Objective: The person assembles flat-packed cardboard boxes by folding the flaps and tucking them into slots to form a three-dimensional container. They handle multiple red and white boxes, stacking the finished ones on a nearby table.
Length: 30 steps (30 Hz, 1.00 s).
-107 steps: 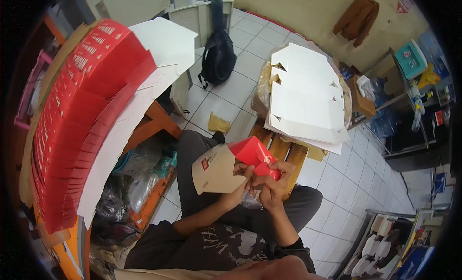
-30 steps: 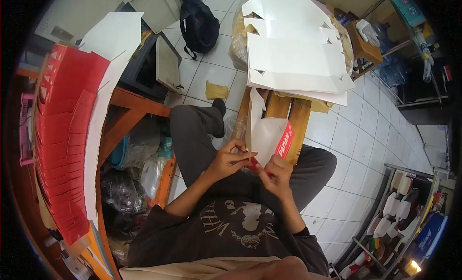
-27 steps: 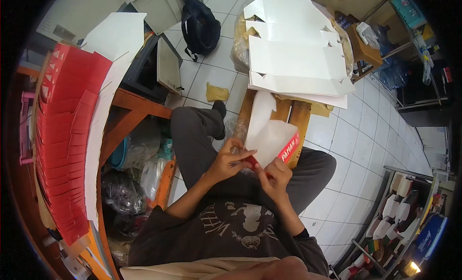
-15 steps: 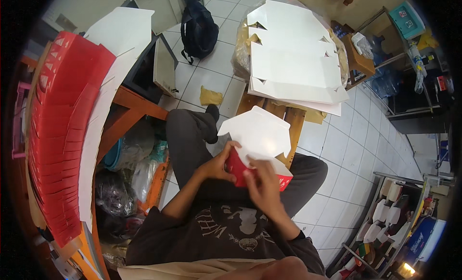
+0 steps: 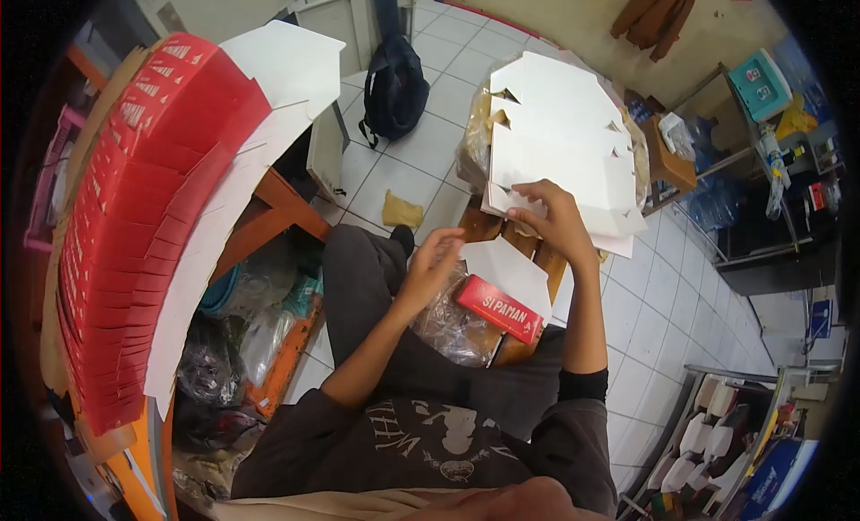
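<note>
A partly folded red-and-white cardboard box (image 5: 499, 310) sits on the wooden bench in front of my lap, its white lid flap (image 5: 515, 263) spread behind it. My left hand (image 5: 435, 263) is in the air just left of that flap, fingers loosely stretched and holding nothing. Farther off lies a stack of flat white box blanks (image 5: 560, 118) with notched edges. At the stack's near edge, my right hand (image 5: 557, 218) pinches the corner of a white box blank between thumb and fingers. How many sheets it grips cannot be seen.
Crumpled clear plastic (image 5: 455, 328) lies beside the box on the bench (image 5: 481, 223). A tall stack of red cardboard blanks (image 5: 148, 198) rests on the orange-framed table at left. On the tiled floor are a dark backpack (image 5: 395, 91) and a yellowish scrap (image 5: 402, 209). Shelving stands at right.
Both hands have let go of the red box, which now rests on the bench with its red side up. My right hand has reached forward to the white stack; my left has lifted away.
</note>
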Each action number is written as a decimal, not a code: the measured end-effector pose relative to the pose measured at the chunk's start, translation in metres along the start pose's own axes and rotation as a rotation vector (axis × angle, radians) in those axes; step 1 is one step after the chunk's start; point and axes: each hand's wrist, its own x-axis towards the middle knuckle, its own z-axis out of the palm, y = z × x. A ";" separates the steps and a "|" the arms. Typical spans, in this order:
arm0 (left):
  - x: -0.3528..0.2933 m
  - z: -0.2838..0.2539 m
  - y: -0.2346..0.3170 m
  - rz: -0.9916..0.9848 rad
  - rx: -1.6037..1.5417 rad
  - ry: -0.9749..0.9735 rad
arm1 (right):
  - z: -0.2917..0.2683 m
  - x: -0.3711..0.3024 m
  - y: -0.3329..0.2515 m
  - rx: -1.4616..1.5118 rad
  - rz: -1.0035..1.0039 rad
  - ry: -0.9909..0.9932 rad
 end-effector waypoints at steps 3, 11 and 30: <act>0.022 0.029 0.025 0.077 -0.062 -0.034 | 0.003 0.000 -0.001 -0.018 -0.002 -0.007; 0.058 0.052 0.020 0.072 -0.158 -0.021 | 0.005 0.000 0.003 -0.042 -0.072 0.027; 0.067 0.051 0.027 0.322 0.125 0.148 | 0.015 0.003 0.006 -0.455 -0.336 0.121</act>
